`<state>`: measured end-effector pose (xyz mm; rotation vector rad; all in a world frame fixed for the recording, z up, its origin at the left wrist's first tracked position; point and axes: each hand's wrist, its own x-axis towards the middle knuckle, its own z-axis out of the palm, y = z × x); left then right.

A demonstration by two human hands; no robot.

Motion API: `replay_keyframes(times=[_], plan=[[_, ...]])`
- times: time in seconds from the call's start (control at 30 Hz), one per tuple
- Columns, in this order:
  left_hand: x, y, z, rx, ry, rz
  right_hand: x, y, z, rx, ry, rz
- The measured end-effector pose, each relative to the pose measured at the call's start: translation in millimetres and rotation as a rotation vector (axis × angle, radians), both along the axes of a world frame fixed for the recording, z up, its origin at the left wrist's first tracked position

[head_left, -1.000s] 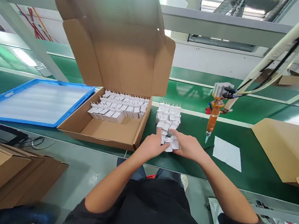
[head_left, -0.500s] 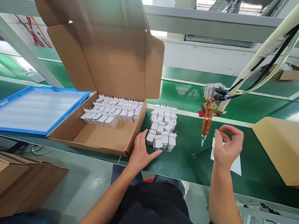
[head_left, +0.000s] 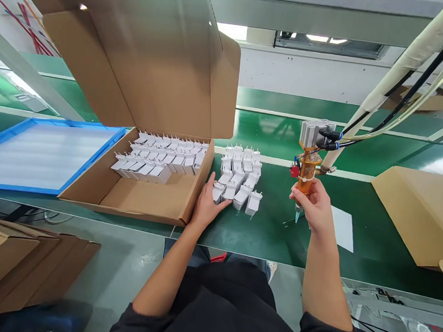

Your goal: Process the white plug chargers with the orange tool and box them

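The work looks partway along. The right hand (head_left: 315, 204) is closed around the lower barrel of the amber dispenser (head_left: 306, 179), thumb on one side and fingers on the other, and the pale nozzle (head_left: 297, 216) points down over the green bench (head_left: 262, 239), apart from the white pieces. The left hand (head_left: 207, 203) is spread with nothing gripped, its thumb and fingers bracketing the near left corner of the loose white pieces (head_left: 240, 172); whether the thumb presses on one cannot be told. This loose cluster stands on the bench just right of the open cardboard box (head_left: 143, 196), packed fairly close at the back, with the front pieces more askew and slightly spread. Inside the box, many similar boxed pieces (head_left: 161, 154) stand in rows toward the rear, the frontmost row reaching only part of the way across from the left, and cardboard floor shows before them. So a good share is in the box, while the cluster is outside it; whether the dispenser has put anything on those pieces does not show. A white sheet (head_left: 343, 229) lies beyond the right wrist.
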<state>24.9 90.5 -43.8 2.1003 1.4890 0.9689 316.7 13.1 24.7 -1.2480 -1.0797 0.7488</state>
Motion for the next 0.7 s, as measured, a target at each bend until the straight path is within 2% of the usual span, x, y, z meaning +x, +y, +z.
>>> replay_keyframes(times=[0.13, 0.2, 0.23, 0.3, 0.37, 0.5, 0.6, 0.7], plan=[[15.4, -30.6, 11.4, 0.457, 0.090, 0.061, -0.4, -15.9, 1.1, -0.007, -0.008, 0.022], [29.8, -51.4, 15.7, 0.614, 0.152, -0.013, -1.2, -24.0, 2.2, -0.010, -0.024, 0.037], [37.9, -60.5, 16.8, 0.618, 0.195, -0.064, -1.9, -27.6, 2.8, -0.010, -0.031, 0.040], [54.2, -73.0, 17.7, 0.487, 0.303, -0.130, -3.6, -33.3, 3.8, -0.008, -0.041, 0.040], [69.0, -76.4, 18.2, 0.270, 0.411, -0.112, -5.7, -37.4, 4.8, -0.005, -0.045, 0.047], [88.8, -64.8, 23.2, -0.054, 0.502, -0.047, -10.2, -42.7, 6.5, -0.003, -0.047, 0.068], [87.3, -57.7, 28.7, -0.148, 0.422, -0.084, -14.8, -45.3, 7.1, 0.006, -0.039, 0.074], [64.3, -63.4, 33.5, -0.144, 0.228, -0.149, -22.2, -46.8, 7.2, 0.018, -0.023, 0.077]])
